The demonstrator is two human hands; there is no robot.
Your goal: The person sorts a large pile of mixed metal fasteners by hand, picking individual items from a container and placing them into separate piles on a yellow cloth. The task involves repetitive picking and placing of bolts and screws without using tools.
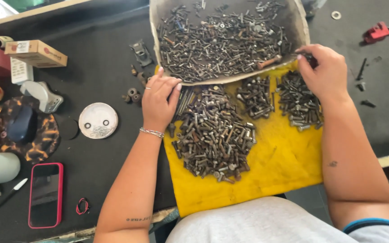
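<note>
A worn cardboard tray (pixel 155 31) holds a mass of dark mixed bolts and screws. Below it a yellow cloth (pixel 280 166) carries three sorted piles: a large bolt pile (pixel 212 130), a small middle pile (pixel 254 96) and a right pile (pixel 299 101). My left hand (pixel 158 99) rests palm down on the tray's near left edge, fingers curled, holding nothing I can see. My right hand (pixel 323 72) is at the tray's right edge above the right pile, its fingertips pinched on a small dark bolt (pixel 307 56).
On the dark table at left lie a red-cased phone (pixel 45 194), a round white lid (pixel 97 120) with small washers, a cardboard box (pixel 36 53), a computer mouse (pixel 21 123) and a pen (pixel 5 198). A red part (pixel 377 32) and loose screws lie at right.
</note>
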